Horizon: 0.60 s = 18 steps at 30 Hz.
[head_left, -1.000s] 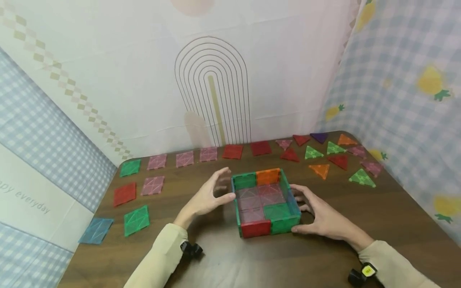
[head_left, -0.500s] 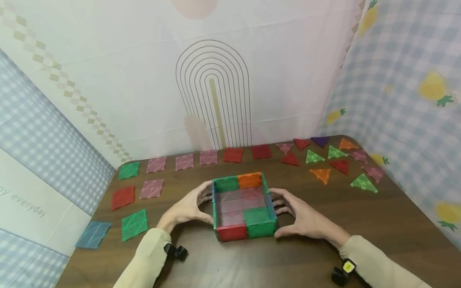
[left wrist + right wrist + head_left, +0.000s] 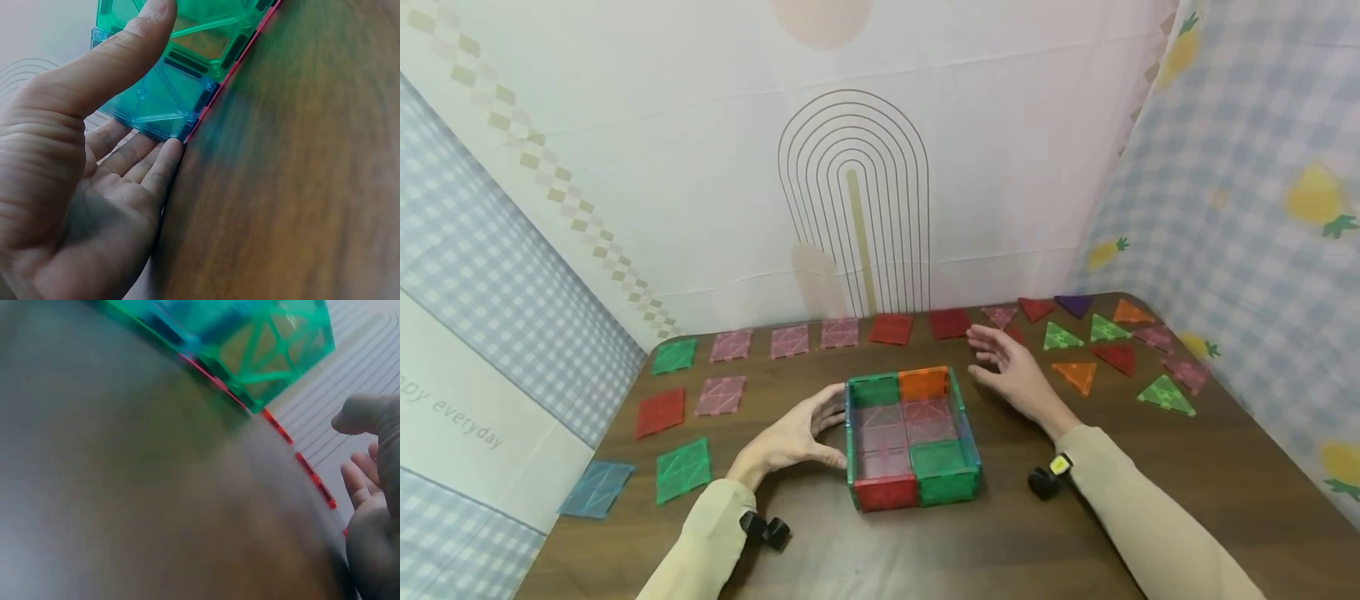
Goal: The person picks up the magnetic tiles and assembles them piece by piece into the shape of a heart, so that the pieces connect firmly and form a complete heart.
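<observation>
A low open box of translucent magnetic tiles stands on the table, with green, orange, red and blue walls and a mostly pink floor with one green square. My left hand rests against its left side. In the left wrist view, its fingers reach a blue wall tile and the thumb lies across a green wall tile. My right hand is off the box, behind its right side, holding nothing. Its relaxed fingers hover near a red square tile and partly cover a red triangle tile.
Loose square tiles lie along the back and left, including a green tile, a blue tile and a red tile. Several triangle tiles, among them an orange triangle, spread at the back right. Patterned cloth hangs behind the table.
The box first shifted left between both hands as the left hand came against it. Since then my right hand has left the box's right side and moved toward the back tiles.
</observation>
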Tool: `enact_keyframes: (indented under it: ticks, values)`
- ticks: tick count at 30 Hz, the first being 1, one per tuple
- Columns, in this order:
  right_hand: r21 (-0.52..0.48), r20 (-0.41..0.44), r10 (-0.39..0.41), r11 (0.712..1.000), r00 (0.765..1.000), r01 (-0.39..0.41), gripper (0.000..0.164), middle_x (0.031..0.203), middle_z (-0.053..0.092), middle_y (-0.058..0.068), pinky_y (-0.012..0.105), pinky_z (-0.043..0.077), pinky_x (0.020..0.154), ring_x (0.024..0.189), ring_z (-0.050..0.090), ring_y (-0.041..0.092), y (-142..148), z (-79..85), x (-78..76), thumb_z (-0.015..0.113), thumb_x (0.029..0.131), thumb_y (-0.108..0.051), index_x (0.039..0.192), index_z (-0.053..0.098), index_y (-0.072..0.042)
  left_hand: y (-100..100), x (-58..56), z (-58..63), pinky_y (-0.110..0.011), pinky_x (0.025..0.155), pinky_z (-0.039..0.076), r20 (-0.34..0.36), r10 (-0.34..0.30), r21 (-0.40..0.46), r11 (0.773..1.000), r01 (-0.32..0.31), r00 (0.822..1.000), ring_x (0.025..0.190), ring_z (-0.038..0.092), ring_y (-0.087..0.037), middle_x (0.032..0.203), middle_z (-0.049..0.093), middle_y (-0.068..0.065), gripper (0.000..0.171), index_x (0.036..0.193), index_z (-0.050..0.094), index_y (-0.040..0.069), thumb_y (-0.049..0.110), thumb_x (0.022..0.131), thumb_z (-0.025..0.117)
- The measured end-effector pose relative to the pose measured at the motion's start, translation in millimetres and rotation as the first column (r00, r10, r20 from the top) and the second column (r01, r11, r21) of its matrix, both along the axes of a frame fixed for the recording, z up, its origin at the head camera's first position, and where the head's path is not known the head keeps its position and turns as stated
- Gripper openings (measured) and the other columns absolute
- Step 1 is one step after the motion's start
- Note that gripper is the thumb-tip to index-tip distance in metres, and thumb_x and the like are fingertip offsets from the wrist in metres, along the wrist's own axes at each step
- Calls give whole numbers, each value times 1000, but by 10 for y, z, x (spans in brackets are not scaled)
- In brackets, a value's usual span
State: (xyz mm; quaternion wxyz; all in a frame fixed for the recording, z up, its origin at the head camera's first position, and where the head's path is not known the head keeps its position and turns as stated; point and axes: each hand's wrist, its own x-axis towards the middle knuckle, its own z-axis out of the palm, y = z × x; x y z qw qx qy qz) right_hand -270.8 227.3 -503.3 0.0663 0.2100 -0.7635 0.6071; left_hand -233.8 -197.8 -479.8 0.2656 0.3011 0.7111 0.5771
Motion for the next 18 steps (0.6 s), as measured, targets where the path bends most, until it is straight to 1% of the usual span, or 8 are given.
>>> enact_keyframes:
  ticks: [2, 5, 7, 9, 11, 14, 16, 18]
  values:
    - [30, -11, -40, 999, 999, 40, 69, 168, 47, 30, 36, 49, 120, 154, 48, 42, -45, -3, -129, 75, 103, 5, 165, 44, 5, -4, -2, -3, -39, 126, 44, 7, -1, 3, 1000, 1, 1000, 165, 27, -51, 184, 14, -22, 121, 177, 14, 4, 4, 88, 95]
    - [67, -14, -66, 996, 998, 67, 70, 170, 44, 30, 53, 46, 123, 157, 44, 44, -92, -6, -262, 74, 104, 4, 166, 41, 7, -8, 3, 0, -37, 126, 44, 7, 4, 8, 1000, -4, 1000, 165, 27, -51, 184, 15, -23, 120, 177, 13, 3, 7, 89, 95]
    - [104, 2, -81, 991, 997, 80, 71, 171, 43, 29, 57, 45, 123, 157, 45, 45, -108, -9, -305, 74, 104, 3, 167, 39, 6, -10, 9, 3, -36, 126, 44, 9, 7, 7, 1000, -7, 1000, 165, 27, -51, 184, 16, -23, 119, 177, 14, 3, 7, 90, 94]
    - [173, 8, -93, 981, 996, 90, 72, 172, 42, 28, 58, 46, 122, 154, 49, 46, -114, -21, -324, 73, 106, 1, 168, 37, 5, -10, 10, -3, -36, 125, 44, 9, 9, 6, 1000, -9, 1000, 165, 28, -51, 183, 17, -24, 118, 177, 15, 3, 6, 90, 94]
    - [268, 0, -107, 958, 994, 103, 73, 172, 43, 26, 58, 49, 120, 150, 54, 46, -120, -28, -324, 71, 107, -1, 170, 36, 4, -10, 9, -12, -35, 125, 45, 10, 10, 7, 1000, -11, 1000, 165, 28, -51, 183, 18, -24, 117, 177, 15, 3, 5, 89, 94]
    - [413, -50, -113, 902, 992, 123, 70, 166, 51, 24, 57, 53, 115, 140, 61, 45, -140, -31, -300, 71, 107, -5, 169, 39, 2, -6, 2, -28, -34, 124, 45, 12, 8, 16, 1000, -8, 1000, 164, 28, -52, 183, 18, -24, 116, 176, 16, 2, 4, 90, 93]
    - [481, -104, -107, 865, 989, 144, 64, 159, 58, 23, 59, 55, 111, 134, 62, 43, -165, -21, -275, 71, 107, -6, 165, 46, 2, -3, -3, -31, -34, 125, 45, 9, 7, 21, 1000, -7, 1000, 164, 28, -52, 182, 19, -25, 115, 176, 16, 1, 3, 90, 93]
    - [518, -154, -105, 838, 982, 171, 56, 148, 64, 22, 59, 53, 108, 127, 61, 42, -190, -16, -249, 73, 106, -6, 159, 56, 2, -1, -11, -31, -35, 125, 45, 5, 9, 21, 1000, -9, 1000, 164, 28, -51, 182, 20, -24, 114, 176, 17, 2, 2, 90, 92]
